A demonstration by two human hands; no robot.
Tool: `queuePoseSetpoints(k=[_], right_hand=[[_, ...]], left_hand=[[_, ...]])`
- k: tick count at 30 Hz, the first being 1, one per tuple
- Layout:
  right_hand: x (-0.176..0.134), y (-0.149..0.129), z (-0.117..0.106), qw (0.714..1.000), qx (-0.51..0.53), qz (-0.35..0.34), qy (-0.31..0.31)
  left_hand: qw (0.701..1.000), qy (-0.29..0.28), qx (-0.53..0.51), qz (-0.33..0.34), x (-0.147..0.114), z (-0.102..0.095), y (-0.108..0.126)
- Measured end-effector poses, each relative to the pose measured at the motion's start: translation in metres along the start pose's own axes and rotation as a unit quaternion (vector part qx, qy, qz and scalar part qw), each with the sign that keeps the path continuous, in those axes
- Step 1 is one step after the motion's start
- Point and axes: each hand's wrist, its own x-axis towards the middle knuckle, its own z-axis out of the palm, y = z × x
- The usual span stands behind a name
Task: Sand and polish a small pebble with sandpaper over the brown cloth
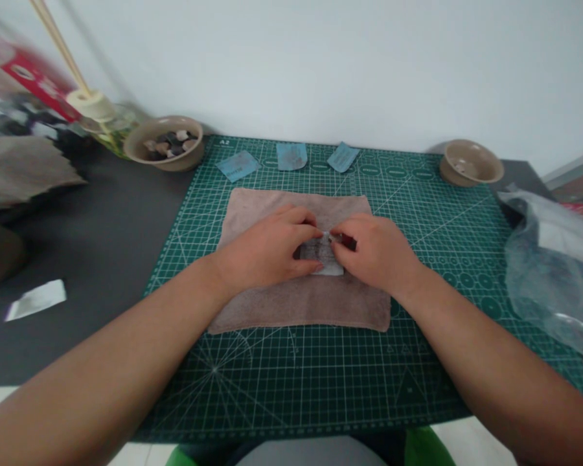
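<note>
A brownish-pink cloth (301, 310) lies spread on the green cutting mat (252, 408). Over its middle my two hands meet at a small whitish-grey sheet (329, 266), perhaps a wipe or a packet. Thumb and fingers of my left hand (272, 249) press on the sheet's left side. The thumb and forefinger of my right hand (376, 249) pinch near its upper right edge. Whatever tiny thing sits between those right fingertips is too small to name.
Three blue sachets (292, 156) lie along the mat's back edge. A bowl of stones (165, 162) stands back left, another bowl (471, 163) back right. A clear plastic bag (554, 272) rests at right. At left are a reed diffuser (94, 107) and a white scrap (37, 299).
</note>
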Motion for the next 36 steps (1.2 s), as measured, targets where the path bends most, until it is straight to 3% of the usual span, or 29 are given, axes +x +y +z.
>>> queuePoseSetpoints(k=[4,9,13,17,22,26,30,36], right_hand=[[0.0007,-0.0008,-0.0006,0.999,0.016,-0.037,-0.033],[0.0007,-0.0005,-0.0009,1.000,0.000,-0.004,-0.001],[-0.0001,-0.0015,-0.0005,0.998,0.017,-0.044,-0.041],[-0.0001,0.0008,-0.0017,1.000,-0.004,-0.001,-0.016],[-0.0005,-0.0005,-0.0019,0.998,0.026,-0.043,-0.038],[0.0004,-0.0013,-0.0022,1.000,0.000,0.001,-0.011],[-0.0001,-0.0022,-0.0017,0.998,0.022,-0.039,-0.037],[-0.0004,-0.0007,-0.0020,1.000,-0.020,0.002,-0.015]], left_hand=[[1.000,0.003,-0.004,0.000,0.0003,0.0003,-0.0001],[1.000,0.010,-0.007,0.000,-0.0009,0.0015,-0.0019],[1.000,0.009,-0.008,-0.001,-0.0012,0.0017,-0.0023],[1.000,0.005,-0.007,-0.003,-0.0008,0.0010,-0.0021],[1.000,0.003,-0.012,-0.006,-0.0004,-0.0001,-0.0006],[1.000,0.007,-0.013,-0.002,-0.0001,-0.0001,-0.0004],[1.000,0.003,-0.017,-0.003,0.0001,0.0000,-0.0003],[1.000,0.001,-0.004,-0.007,0.0001,-0.0008,0.0010]])
